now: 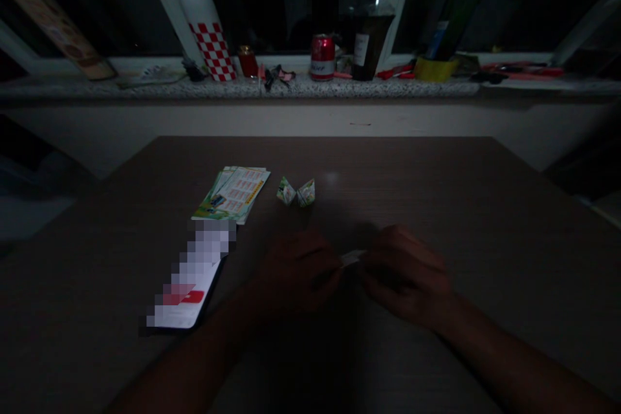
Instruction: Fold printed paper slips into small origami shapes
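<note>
The scene is very dark. My left hand (295, 275) and my right hand (405, 275) rest on the brown table (436, 187), close together, fingers curled. Between them they pinch a small pale piece of paper (352, 258), only a sliver of which shows. Just beyond the hands lie two small folded paper shapes (295, 193) side by side. To their left sits a stack of printed leaflets (233, 194). A white card or device with a red mark (187, 301) lies near my left forearm.
A stone window sill (291, 87) runs along the back. On it stand a white bottle with red checks (206, 19), a red can (323, 57), a dark cup (369, 42), a green bottle (456, 6), yellow tape (433, 68) and small clutter.
</note>
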Demonstrator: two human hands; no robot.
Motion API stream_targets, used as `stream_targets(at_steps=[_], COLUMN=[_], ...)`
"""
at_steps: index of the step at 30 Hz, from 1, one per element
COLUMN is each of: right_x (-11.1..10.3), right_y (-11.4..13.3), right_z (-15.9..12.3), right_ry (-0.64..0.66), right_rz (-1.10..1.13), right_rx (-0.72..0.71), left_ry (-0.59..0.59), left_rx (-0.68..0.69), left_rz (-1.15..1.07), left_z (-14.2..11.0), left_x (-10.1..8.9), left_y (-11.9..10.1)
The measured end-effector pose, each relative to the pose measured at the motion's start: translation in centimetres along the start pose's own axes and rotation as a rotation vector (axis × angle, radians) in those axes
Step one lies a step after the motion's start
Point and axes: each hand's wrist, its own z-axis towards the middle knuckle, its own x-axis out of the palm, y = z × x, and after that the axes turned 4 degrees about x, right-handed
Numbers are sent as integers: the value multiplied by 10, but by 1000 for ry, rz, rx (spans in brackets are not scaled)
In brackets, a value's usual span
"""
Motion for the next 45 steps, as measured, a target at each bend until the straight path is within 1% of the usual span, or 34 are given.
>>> stream_targets(at_steps=[5, 11, 16, 23, 26, 31, 36, 41, 44, 45], right_x=[7, 8, 8, 6, 5, 4, 4, 4, 1, -1], right_y=[3, 3, 4, 3, 4, 5, 4, 5, 7, 7], right_z=[0, 0, -1, -1, 0, -2, -3, -1, 2, 2], right_ry=[81, 100, 116, 196, 226, 264, 222, 189, 160, 142], right_rz=[15, 38, 64, 37, 19, -13, 17, 30, 48, 59], right_rx=[-60, -32, -27, -68, -78, -81, -85, -99, -80, -60], left_ry=[89, 111, 98, 52, 42, 54, 54, 85, 137, 184], left_rx=[42, 5, 1, 36, 20, 13, 17, 8, -19, -29], left_rz=[57, -7, -48, -112, -108, -118, -98, -92, -60, -41], left_z=[2, 2, 2, 5, 5, 4, 5, 5, 2, 1], left_x=[6, 6, 4, 8, 9, 9, 8, 5, 0, -2], left_y=[-5, -7, -9, -8, -7, -6, -4, -2, 5, 8])
